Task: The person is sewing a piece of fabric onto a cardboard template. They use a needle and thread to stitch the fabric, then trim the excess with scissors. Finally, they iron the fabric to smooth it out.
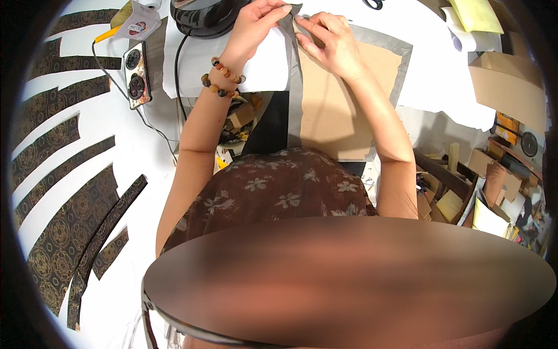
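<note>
A tan board (349,99) with dark grey fabric (397,43) along its borders lies in front of me, its near end close to my body. At its far left corner, my left hand (256,29) is closed, thumb and fingers pinching the tip of the grey fabric. Beaded bracelets (224,78) circle my left wrist. My right hand (332,46) is just to the right of it, fingers bent and thumb tucked in at the board's left edge, closed on the grey fabric there. The fingertips partly cover the fabric edge.
Left of my hands sits a black rounded appliance (206,17) with a cord. Farther left lie a phone (137,75), a yellow plug (107,35) and several dark patterned fabric strips (70,215). Scissor handles (374,3) show at the top. Cardboard (511,87) and clutter stand right.
</note>
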Demonstrator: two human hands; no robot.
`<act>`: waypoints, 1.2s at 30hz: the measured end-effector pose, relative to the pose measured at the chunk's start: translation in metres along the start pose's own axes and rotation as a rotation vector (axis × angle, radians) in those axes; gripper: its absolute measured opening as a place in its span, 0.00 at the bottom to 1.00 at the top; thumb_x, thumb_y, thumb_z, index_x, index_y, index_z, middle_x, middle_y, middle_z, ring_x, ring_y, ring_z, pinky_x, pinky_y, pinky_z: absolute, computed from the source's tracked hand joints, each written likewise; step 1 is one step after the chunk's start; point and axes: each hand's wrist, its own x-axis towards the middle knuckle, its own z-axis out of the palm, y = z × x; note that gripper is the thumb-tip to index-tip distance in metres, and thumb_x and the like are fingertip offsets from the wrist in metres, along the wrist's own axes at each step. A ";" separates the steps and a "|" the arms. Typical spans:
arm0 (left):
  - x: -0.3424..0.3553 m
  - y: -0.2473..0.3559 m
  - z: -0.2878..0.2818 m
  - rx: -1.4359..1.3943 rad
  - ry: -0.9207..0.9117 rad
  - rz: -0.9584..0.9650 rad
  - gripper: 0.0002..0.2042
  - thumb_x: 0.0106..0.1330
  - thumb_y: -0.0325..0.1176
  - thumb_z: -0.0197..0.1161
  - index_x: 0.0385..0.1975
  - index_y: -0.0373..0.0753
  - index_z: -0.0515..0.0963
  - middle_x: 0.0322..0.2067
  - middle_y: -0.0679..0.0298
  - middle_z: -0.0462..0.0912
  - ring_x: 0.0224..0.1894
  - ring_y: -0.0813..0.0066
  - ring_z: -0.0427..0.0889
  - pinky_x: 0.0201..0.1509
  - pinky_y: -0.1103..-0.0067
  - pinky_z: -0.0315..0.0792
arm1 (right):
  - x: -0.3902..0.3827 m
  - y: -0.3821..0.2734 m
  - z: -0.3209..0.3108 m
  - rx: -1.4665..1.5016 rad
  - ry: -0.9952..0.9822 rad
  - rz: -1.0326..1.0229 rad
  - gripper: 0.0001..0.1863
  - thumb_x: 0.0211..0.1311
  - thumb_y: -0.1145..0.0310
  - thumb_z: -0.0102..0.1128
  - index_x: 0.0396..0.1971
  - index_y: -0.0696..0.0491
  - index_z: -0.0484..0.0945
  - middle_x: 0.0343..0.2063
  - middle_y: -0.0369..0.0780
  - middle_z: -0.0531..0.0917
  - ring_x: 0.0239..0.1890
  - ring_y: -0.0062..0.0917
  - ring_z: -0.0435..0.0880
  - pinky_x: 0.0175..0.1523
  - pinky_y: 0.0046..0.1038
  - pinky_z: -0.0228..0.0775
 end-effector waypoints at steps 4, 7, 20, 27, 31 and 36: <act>-0.003 0.000 0.001 0.045 -0.002 0.039 0.04 0.73 0.25 0.62 0.42 0.34 0.81 0.37 0.71 0.84 0.40 0.87 0.79 0.45 0.88 0.71 | 0.002 -0.004 0.000 -0.068 -0.052 0.010 0.16 0.57 0.66 0.73 0.47 0.48 0.87 0.34 0.31 0.80 0.39 0.25 0.80 0.49 0.31 0.67; -0.008 0.012 0.012 0.020 -0.002 0.025 0.03 0.72 0.26 0.61 0.38 0.33 0.80 0.36 0.67 0.83 0.38 0.80 0.79 0.45 0.82 0.73 | -0.003 0.000 -0.003 0.004 -0.015 -0.053 0.15 0.58 0.66 0.72 0.45 0.50 0.86 0.36 0.34 0.82 0.42 0.27 0.82 0.49 0.33 0.70; -0.053 -0.021 0.062 -0.126 -0.013 -0.236 0.28 0.64 0.17 0.66 0.63 0.34 0.65 0.55 0.56 0.80 0.55 0.72 0.81 0.61 0.74 0.76 | -0.117 0.028 -0.101 -0.263 0.402 1.106 0.27 0.66 0.54 0.70 0.55 0.58 0.76 0.41 0.43 0.81 0.46 0.29 0.80 0.55 0.32 0.72; -0.098 0.045 0.105 -0.396 -0.018 0.003 0.27 0.74 0.31 0.57 0.70 0.34 0.60 0.64 0.61 0.71 0.66 0.73 0.70 0.71 0.71 0.63 | -0.147 -0.018 -0.131 0.576 0.734 1.152 0.16 0.71 0.61 0.68 0.48 0.57 0.81 0.37 0.33 0.86 0.38 0.15 0.80 0.46 0.22 0.72; -0.117 0.077 0.101 -0.581 -0.227 0.128 0.30 0.82 0.53 0.40 0.73 0.35 0.60 0.70 0.59 0.68 0.71 0.67 0.65 0.77 0.69 0.54 | -0.131 -0.042 -0.172 0.624 0.817 0.833 0.15 0.69 0.64 0.69 0.48 0.58 0.82 0.40 0.37 0.87 0.41 0.20 0.83 0.50 0.24 0.73; -0.129 0.108 0.101 -0.420 -0.461 0.225 0.35 0.81 0.55 0.44 0.77 0.34 0.53 0.77 0.56 0.56 0.76 0.69 0.59 0.77 0.69 0.54 | -0.091 -0.037 -0.176 0.766 0.830 0.625 0.11 0.71 0.66 0.65 0.46 0.57 0.80 0.39 0.37 0.86 0.41 0.21 0.82 0.51 0.25 0.73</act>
